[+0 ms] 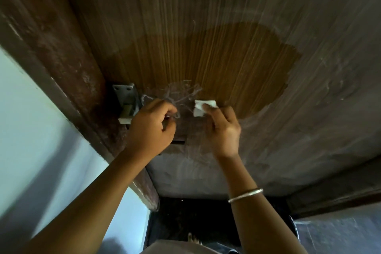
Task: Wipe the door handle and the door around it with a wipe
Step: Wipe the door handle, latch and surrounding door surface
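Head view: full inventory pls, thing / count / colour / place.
Wood-grain door: 1, brown under grey dust, fills the upper frame.
Wiped patch: 1, clean golden-brown, door centre, above the hands.
Folded white wipe: 1, white, pressed on the door at the patch's lower edge.
Metal latch bracket: 1, grey, on the dark frame, left of the hands.
Dark wooden door frame: 1, brown, scuffed, left side.
Pale blue wall: 1, far left.
Dark floor: 1, bottom centre.
Silver bangle: 1, right wrist.
Left hand: 1, closed over hardware beside the bracket; what it grips is hidden.
Right hand: 1, fingers holding the wipe.
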`<state>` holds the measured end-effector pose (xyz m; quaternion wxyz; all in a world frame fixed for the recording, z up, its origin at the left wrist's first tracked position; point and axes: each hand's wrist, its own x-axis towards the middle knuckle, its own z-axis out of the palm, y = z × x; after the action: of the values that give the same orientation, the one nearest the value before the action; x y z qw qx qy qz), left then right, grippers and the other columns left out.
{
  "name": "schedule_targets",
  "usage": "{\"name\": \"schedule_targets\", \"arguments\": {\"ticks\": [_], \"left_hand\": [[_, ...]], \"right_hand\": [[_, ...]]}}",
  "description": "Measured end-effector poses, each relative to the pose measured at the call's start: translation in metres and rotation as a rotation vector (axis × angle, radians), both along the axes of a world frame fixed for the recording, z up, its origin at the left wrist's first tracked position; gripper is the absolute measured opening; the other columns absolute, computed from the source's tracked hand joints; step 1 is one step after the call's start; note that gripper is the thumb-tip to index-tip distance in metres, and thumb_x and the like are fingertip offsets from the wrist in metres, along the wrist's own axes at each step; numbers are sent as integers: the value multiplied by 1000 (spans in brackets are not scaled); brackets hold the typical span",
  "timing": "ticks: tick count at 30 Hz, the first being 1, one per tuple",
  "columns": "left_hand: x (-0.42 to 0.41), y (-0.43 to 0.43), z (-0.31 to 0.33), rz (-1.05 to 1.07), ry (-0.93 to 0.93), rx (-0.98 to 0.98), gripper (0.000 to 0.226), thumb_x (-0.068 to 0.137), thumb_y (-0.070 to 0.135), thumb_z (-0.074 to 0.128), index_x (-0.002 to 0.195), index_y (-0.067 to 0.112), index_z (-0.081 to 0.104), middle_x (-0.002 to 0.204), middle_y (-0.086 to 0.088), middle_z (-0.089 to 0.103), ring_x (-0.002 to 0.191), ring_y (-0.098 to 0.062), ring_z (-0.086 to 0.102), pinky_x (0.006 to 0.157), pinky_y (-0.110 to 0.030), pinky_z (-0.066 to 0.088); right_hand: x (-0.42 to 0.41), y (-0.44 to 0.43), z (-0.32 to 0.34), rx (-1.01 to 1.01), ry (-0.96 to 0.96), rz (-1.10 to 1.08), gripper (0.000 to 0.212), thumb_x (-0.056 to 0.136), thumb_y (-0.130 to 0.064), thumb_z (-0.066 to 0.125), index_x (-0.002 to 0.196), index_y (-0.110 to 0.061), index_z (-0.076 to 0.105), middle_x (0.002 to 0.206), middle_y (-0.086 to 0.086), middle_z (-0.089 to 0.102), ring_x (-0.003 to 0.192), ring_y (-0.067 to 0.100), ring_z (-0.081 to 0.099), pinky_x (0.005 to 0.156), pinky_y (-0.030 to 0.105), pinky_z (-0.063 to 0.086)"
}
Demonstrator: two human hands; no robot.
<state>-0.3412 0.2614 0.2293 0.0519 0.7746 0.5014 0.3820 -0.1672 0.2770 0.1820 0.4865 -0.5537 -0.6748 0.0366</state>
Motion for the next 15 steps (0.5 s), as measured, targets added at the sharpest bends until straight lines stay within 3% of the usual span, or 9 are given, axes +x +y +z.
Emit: {"name": "schedule_targets", "arguments": {"ticks": [2, 4, 7, 10, 12, 15], "left_hand": [[-13, -2, 0, 60, -7, 9, 16, 72, -4, 66, 87, 3, 62, 85, -15, 67, 75, -27, 64, 63, -31, 52], [-22, -1, 0, 126, -32, 7, 17, 72, -3, 67, 88, 3, 62, 87, -16, 67, 77, -30, 65, 67, -37, 54], [-27, 0, -1, 202, -14, 11, 20, 72, 2, 67, 90, 7, 62, 90, -15, 67, 84, -34, 62, 71, -50, 53], [-35, -6, -5, 279, 39, 22, 27, 69, 8, 71, 94, 8, 60, 94, -17, 65, 89, -37, 57, 71, -43, 51], [-43, -12, -9, 310, 9, -1, 33, 69, 10, 74, 99, 8, 60, 101, -20, 61, 91, -38, 56, 67, -37, 50], [-46, -15, -13, 340, -52, -32, 39, 73, 15, 74, 107, 5, 59, 111, -22, 58, 96, -39, 58, 76, -39, 51]], "right_hand": [[3, 3, 8, 128, -27, -84, 19, 81, -1, 60, 95, -5, 72, 76, 14, 57, 61, 15, 51, 53, 16, 41], [-6, 11, 24, 250, 8, -134, 19, 83, -7, 56, 93, -4, 72, 73, 12, 55, 61, 10, 45, 53, 15, 37], [-41, 15, 32, 248, -55, 47, 26, 84, -10, 51, 98, 0, 71, 73, 16, 57, 58, 19, 52, 53, 21, 43], [-49, 9, 25, 190, -257, 173, 22, 83, -3, 58, 99, 3, 71, 71, 18, 60, 55, 28, 58, 44, 32, 52], [-40, 9, 30, 197, -237, 153, 22, 77, 5, 68, 98, 3, 72, 70, 17, 61, 54, 27, 58, 45, 28, 51], [-49, 20, 55, 299, -211, 89, 22, 79, 3, 69, 100, 2, 71, 70, 15, 60, 51, 23, 54, 46, 21, 42]]}}
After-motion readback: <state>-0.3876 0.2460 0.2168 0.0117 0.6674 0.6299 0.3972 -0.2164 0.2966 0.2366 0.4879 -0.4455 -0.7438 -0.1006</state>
